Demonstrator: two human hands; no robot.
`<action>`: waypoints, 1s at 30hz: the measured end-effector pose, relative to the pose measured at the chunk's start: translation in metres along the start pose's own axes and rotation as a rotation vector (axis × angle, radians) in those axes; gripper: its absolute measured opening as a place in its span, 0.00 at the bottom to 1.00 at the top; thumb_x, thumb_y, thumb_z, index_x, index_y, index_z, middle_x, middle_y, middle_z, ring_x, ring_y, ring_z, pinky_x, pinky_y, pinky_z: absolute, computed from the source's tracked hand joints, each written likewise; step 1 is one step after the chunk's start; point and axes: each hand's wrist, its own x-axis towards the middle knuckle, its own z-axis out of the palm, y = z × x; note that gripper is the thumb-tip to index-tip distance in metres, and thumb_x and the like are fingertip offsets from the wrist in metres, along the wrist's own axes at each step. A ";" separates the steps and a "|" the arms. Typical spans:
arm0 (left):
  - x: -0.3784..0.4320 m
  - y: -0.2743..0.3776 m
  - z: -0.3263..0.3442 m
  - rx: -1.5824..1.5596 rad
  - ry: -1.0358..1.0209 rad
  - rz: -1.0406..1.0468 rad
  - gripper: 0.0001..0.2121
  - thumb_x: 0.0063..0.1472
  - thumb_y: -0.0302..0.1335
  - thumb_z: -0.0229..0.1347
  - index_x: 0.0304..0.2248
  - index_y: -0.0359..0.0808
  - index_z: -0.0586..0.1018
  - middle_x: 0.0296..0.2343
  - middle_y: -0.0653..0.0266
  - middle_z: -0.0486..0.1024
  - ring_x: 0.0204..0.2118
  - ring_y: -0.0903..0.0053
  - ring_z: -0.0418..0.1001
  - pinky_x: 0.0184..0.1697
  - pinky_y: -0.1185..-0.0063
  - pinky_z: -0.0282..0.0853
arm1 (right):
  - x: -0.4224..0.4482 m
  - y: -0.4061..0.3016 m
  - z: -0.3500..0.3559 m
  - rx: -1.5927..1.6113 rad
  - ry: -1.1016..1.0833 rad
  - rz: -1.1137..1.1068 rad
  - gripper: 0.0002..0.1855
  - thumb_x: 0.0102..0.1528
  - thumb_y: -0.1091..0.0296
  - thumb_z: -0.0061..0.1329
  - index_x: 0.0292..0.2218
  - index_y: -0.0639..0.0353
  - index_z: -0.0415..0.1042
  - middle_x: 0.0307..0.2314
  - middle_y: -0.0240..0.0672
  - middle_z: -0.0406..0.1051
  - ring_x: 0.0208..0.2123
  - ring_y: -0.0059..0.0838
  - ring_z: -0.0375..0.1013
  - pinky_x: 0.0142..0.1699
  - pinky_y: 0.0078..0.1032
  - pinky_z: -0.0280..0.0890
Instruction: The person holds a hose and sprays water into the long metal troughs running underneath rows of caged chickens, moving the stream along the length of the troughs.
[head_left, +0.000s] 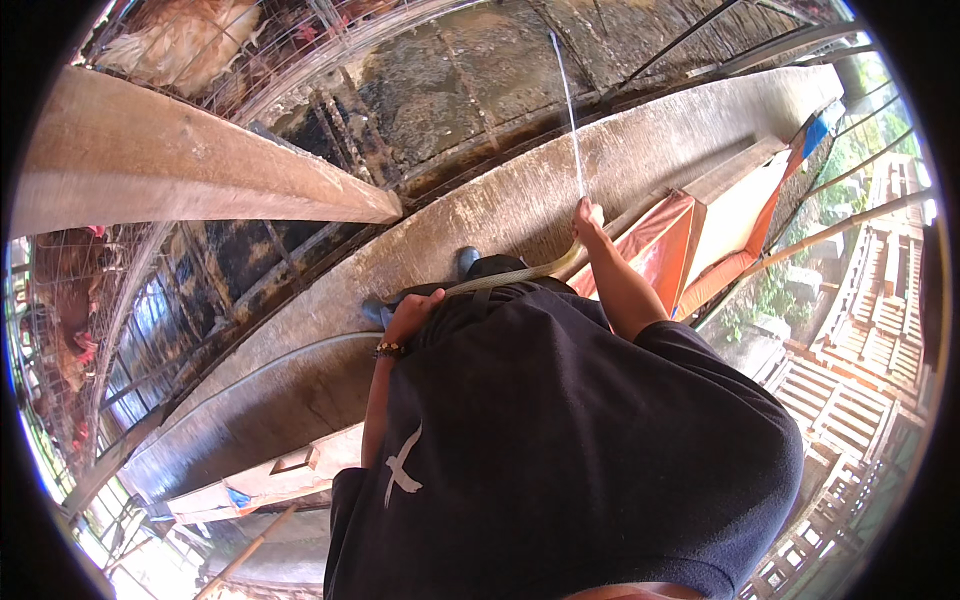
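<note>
My right hand (589, 218) grips the front end of a braided hose (517, 277), out ahead of my body. A thin jet of water (573, 127) shoots from there onto the wet, dirty floor (487, 82) beyond the walkway. The hose runs across my waist to my left hand (411, 318), which is closed around it and wears a beaded bracelet. Past that hand, a length of hose trails along the walkway to the left. The hose's mouth is hidden by the fingers of my right hand.
I stand in boots (468, 259) on a narrow concrete walkway (480, 202). A wooden post (202, 165) rises at its far edge. Chickens (180, 41) sit in wire cages (292, 52) at upper left and left. Orange sheeting (660, 240) covers a structure at right. Slatted wooden racks (840, 397) stand beyond.
</note>
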 end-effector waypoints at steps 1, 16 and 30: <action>0.000 -0.001 0.000 -0.014 0.002 0.007 0.32 0.58 0.53 0.45 0.19 0.24 0.72 0.13 0.50 0.65 0.19 0.73 0.68 0.27 0.71 0.61 | 0.000 -0.002 0.000 -0.016 -0.009 -0.009 0.25 0.54 0.52 0.35 0.27 0.72 0.68 0.18 0.48 0.69 0.17 0.40 0.70 0.18 0.35 0.65; -0.003 0.003 -0.003 0.005 -0.011 -0.007 0.32 0.58 0.53 0.43 0.20 0.24 0.72 0.15 0.48 0.68 0.21 0.68 0.70 0.30 0.70 0.62 | 0.025 0.012 0.012 0.040 -0.053 0.003 0.24 0.54 0.52 0.37 0.24 0.68 0.68 0.15 0.43 0.67 0.14 0.37 0.68 0.16 0.34 0.63; -0.001 0.011 -0.007 0.008 -0.032 -0.031 0.33 0.58 0.54 0.42 0.20 0.24 0.72 0.13 0.53 0.66 0.21 0.77 0.67 0.30 0.73 0.62 | 0.016 0.044 -0.005 0.177 0.048 0.197 0.18 0.53 0.58 0.35 0.19 0.62 0.64 0.11 0.36 0.59 0.11 0.31 0.60 0.14 0.30 0.56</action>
